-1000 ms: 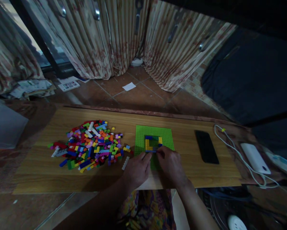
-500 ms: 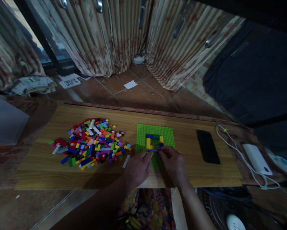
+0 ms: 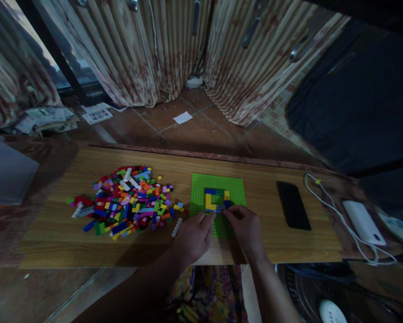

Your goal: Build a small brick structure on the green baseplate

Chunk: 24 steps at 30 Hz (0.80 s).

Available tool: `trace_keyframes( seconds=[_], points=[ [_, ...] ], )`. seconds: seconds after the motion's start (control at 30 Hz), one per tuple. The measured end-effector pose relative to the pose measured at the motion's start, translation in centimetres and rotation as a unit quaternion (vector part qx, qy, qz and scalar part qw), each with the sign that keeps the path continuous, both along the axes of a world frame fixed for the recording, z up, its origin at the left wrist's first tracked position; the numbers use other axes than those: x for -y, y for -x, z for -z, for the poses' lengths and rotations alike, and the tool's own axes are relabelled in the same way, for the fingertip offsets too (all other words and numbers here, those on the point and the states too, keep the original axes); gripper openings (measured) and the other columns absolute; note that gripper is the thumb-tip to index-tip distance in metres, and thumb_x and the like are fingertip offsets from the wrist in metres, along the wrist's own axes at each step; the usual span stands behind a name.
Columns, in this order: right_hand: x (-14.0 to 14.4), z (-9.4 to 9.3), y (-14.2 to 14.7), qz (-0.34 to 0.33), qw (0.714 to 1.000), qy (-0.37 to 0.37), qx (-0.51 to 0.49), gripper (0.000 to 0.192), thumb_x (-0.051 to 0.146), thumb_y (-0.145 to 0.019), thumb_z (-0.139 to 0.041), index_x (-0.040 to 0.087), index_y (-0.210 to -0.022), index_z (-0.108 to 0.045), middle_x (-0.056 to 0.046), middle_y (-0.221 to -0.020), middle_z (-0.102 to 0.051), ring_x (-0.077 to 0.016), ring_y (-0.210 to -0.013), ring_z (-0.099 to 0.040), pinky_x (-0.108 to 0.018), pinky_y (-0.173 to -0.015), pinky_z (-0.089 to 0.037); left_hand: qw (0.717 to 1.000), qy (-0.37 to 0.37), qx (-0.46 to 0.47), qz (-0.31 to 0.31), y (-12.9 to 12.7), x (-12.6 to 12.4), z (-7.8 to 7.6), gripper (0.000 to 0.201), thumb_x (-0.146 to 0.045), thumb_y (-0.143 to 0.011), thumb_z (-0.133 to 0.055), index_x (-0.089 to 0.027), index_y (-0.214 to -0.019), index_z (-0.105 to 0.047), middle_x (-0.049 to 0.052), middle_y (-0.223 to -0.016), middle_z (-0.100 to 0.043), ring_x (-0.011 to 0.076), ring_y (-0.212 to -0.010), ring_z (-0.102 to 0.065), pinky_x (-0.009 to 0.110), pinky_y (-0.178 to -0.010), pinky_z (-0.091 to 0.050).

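Note:
A green baseplate (image 3: 197, 181) lies on the wooden table and carries a small rectangular frame of yellow, blue and green bricks (image 3: 208, 200). At the frame's near side sits a grey-blue brick (image 3: 220, 207). My right hand (image 3: 246, 226) pinches this brick at its right end between thumb and fingers. From the left, my left hand (image 3: 193, 235) reaches in with its fingers close together, the tips touching the near side of the frame. Whether the left fingertips grip a brick is partly hidden. Beside the left hand lies a loose white brick (image 3: 177, 227).
A big pile of mixed bricks (image 3: 130, 202) spreads over the left part of the table (image 3: 63, 242). To the right lie a black phone (image 3: 293, 205), a white cable (image 3: 332, 208) and a white power bank (image 3: 364, 223). A translucent bin (image 3: 9, 170) stands far left.
The grey-blue brick looks lower and flatter against the frame's near side. My right fingers have shifted slightly; my left hand stays almost in place. The view has tilted a little.

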State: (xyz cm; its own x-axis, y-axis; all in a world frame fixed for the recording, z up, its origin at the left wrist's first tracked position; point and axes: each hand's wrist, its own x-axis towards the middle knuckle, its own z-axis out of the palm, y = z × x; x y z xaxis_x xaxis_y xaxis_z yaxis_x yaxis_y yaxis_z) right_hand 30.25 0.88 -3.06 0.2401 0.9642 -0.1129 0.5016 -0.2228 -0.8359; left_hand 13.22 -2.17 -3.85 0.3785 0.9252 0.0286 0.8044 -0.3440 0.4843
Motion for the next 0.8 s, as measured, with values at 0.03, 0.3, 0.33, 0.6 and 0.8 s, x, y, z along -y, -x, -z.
trace_keyframes(
  seconds=[0.03, 0.3, 0.33, 0.6, 0.8],
  points=[
    [-0.04, -0.09, 0.0, -0.002, 1.0, 0.005, 0.0, 0.033, 0.05, -0.071, -0.069, 0.017, -0.073, -0.069, -0.004, -0.064, -0.068, -0.0174, -0.055, -0.06, -0.027, -0.05, -0.045, 1.0, -0.001, -0.001, 0.0, -0.02, 0.02, 0.09, 0.037, -0.024, -0.094, -0.039, -0.022, -0.13, -0.047, 0.006, -0.097, -0.062, 0.0179, -0.081, -0.063, 0.029, -0.069, -0.052],
    [-0.18, -0.28, 0.02, -0.004, 0.999, 0.032, -0.009, 0.03, 0.047, -0.07, -0.07, 0.018, -0.069, -0.07, -0.003, -0.06, -0.067, -0.0162, -0.049, -0.057, -0.026, -0.045, -0.044, 1.0, -0.02, -0.001, 0.006, -0.03, 0.12, 0.39, 0.037, -0.025, -0.095, -0.037, -0.021, -0.131, -0.045, 0.005, -0.096, -0.062, 0.0173, -0.079, -0.062, 0.029, -0.068, -0.05],
    [-0.2, -0.26, 0.0, -0.003, 0.999, 0.04, -0.01, 0.028, 0.046, -0.07, -0.071, 0.018, -0.069, -0.07, -0.002, -0.06, -0.067, -0.0161, -0.048, -0.057, -0.026, -0.045, -0.044, 1.0, -0.02, -0.001, 0.008, -0.01, 0.12, 0.35, 0.037, -0.025, -0.095, -0.037, -0.021, -0.131, -0.046, 0.005, -0.096, -0.062, 0.0171, -0.079, -0.062, 0.029, -0.067, -0.05],
    [-0.55, -0.37, 0.27, 0.001, 0.999, 0.045, -0.002, 0.025, 0.042, -0.07, -0.07, 0.018, -0.065, -0.07, -0.003, -0.055, -0.066, -0.0168, -0.047, -0.058, -0.026, -0.044, -0.044, 0.999, -0.023, -0.014, 0.02, 0.03, 0.1, 0.36, 0.032, -0.024, -0.095, -0.037, -0.019, -0.123, -0.051, 0.005, -0.093, -0.061, 0.018, -0.08, -0.061, 0.03, -0.066, -0.049],
    [-0.54, -0.54, -0.07, 0.042, 0.987, 0.044, -0.149, 0.03, 0.045, -0.061, -0.077, 0.016, -0.064, -0.068, -0.001, -0.054, -0.063, -0.0152, -0.045, -0.057, -0.026, -0.044, -0.047, 1.0, -0.018, -0.019, 0.005, 0.06, -0.11, -0.04, 0.029, -0.022, -0.094, -0.039, -0.023, -0.119, -0.054, 0.004, -0.094, -0.062, 0.0176, -0.08, -0.062, 0.028, -0.065, -0.049]
  ],
)
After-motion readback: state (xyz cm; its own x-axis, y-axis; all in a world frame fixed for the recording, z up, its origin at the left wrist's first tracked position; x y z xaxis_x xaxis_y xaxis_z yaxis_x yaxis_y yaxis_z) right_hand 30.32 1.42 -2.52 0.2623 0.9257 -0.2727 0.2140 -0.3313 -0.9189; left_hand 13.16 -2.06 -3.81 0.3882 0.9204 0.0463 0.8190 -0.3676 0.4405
